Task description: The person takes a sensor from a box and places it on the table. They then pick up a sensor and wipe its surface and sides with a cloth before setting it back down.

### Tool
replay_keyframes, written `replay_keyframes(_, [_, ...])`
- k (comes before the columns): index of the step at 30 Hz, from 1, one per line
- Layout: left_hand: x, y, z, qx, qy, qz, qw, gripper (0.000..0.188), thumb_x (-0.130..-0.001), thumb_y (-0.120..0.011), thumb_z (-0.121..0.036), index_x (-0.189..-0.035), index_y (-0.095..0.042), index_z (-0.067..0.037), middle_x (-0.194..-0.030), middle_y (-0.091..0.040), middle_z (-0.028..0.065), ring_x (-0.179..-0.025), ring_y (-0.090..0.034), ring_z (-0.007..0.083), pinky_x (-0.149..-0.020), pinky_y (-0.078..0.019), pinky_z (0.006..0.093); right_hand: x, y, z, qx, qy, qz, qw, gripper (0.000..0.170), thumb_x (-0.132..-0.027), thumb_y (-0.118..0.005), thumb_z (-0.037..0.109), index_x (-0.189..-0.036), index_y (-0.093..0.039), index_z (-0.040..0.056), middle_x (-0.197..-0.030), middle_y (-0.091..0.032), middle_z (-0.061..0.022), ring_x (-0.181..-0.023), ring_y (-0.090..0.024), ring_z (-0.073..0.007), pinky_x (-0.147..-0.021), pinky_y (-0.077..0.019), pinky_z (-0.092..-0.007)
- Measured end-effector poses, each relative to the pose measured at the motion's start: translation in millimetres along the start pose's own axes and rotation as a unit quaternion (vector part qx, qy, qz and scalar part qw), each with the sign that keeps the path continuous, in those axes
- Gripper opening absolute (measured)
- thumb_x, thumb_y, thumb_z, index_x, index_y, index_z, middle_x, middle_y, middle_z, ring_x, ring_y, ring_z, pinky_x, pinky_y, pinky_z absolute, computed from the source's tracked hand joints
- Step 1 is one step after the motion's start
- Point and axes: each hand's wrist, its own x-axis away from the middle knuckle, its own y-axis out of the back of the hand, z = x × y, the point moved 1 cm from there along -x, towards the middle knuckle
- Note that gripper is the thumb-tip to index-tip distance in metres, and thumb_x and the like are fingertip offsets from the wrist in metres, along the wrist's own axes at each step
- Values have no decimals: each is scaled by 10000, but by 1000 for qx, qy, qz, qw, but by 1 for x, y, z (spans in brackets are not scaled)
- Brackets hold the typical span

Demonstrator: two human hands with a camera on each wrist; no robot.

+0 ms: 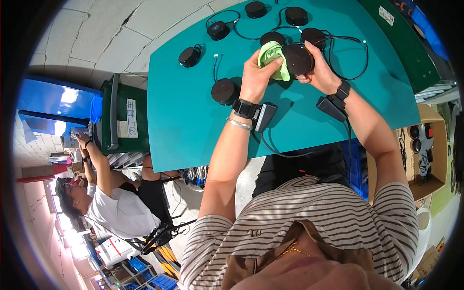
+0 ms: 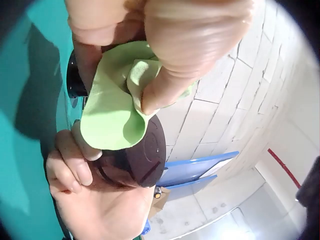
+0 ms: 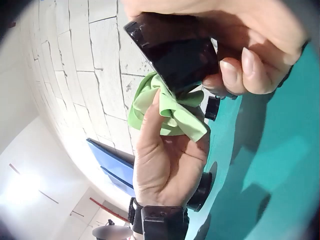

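– Green table, matt top; pale block wall beyond. Items on the surface?

– Black discs, several, lying spaced about; dark cables, some looped. One further piece, the held disc, raised above the table, between the hands.

– Right hand, entry please.

– Forearm angled inward from a bent elbow; palm at the disc's side. Thumb and fingers curled about the rim, spread as wide as the piece; grip firm to the eye, force cannot be told.

– Left hand?

– Forearm reaching forward, wrist turned in toward its partner. Narrow grip: a light green cloth pinched between thumb and fingers, folds spilling out, lapping the disc's near edge in both wrist views.

– Wrists?

– One black strap on the left, with a boxy unit; one similar on the right. Silver bangle, left forearm, just below the strap.

– Also present?

– Seated person, white top, well apart, arms raised.
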Motion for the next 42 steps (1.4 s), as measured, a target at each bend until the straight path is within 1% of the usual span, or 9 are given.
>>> replay_keyframes(5, [0,-2,1,-32,-23,-8,999,363,-864,-697,-88,-1196,-573,-6,-1037,-648,47,-909,-634,125,-751,-547,284,1,-5,1,19,-4,-9,1000,542,-951,-318,630,-880,-538,140,-683,-496,28,-550,-409,-82,-501,-284,-240])
replay_keyframes(12, [1,-6,0,-9,-9,-9,1000,324,-854,-704,-97,-1140,-589,2,-1016,-650,43,-899,-619,109,-784,-517,266,-1,-2,-2,-9,1,1,1000,511,-980,-295,579,-910,-558,146,-688,-487,33,-544,-363,-87,-496,-274,-234])
replay_keyframes(14, [1,-7,2,9,2,-17,1000,321,-851,-704,-93,-1136,-590,1,-1016,-649,42,-898,-620,111,-783,-518,267,0,-6,-1,-19,-10,-46,999,506,-985,-290,570,-914,-561,147,-684,-486,36,-541,-363,-85,-493,-271,-233])
replay_keyframes(17, [1,-5,3,0,-4,-18,1000,330,-862,-710,-106,-1144,-578,2,-1026,-644,44,-878,-627,117,-734,-528,263,1,-7,1,-11,-10,-40,999,511,-985,-286,575,-890,-551,148,-667,-481,38,-535,-364,-82,-489,-268,-232])
replay_keyframes(20, [-1,-5,4,-110,-74,-23,991,304,-857,-723,-126,-1098,-585,-2,-984,-650,42,-860,-622,105,-709,-523,256,0,-3,-1,34,-8,9,999,580,-944,-293,655,-840,-530,136,-651,-474,24,-543,-381,-83,-498,-278,-239])
replay_keyframes(22, [2,-9,-6,-257,-135,-57,955,295,-841,-746,-158,-1044,-597,-5,-902,-658,29,-801,-609,86,-687,-513,251,-2,-1,-3,50,-14,10,999,595,-942,-286,660,-811,-525,131,-645,-467,22,-542,-373,-84,-495,-270,-241])
replay_keyframes(26, [3,-12,-7,-314,-195,-85,925,278,-816,-767,-174,-978,-611,-12,-809,-658,33,-724,-598,88,-647,-503,257,-1,-3,-5,89,-19,7,996,631,-939,-270,670,-743,-511,121,-627,-449,18,-534,-349,-84,-490,-248,-245])
replay_keyframes(31, [1,-8,-5,-411,-232,-112,874,264,-794,-777,-158,-839,-565,-8,-732,-631,81,-634,-555,120,-596,-482,282,-1,-4,-4,93,-17,11,995,629,-940,-269,669,-766,-515,117,-626,-445,18,-531,-343,-84,-489,-251,-244])
replay_keyframes(42, [4,-14,-11,-396,-282,-93,869,257,-745,-771,-79,-827,-542,4,-729,-541,107,-627,-520,263,-604,-456,312,-2,-5,-6,101,-36,-5,994,638,-934,-262,681,-771,-518,120,-618,-433,18,-527,-338,-88,-494,-256,-248])
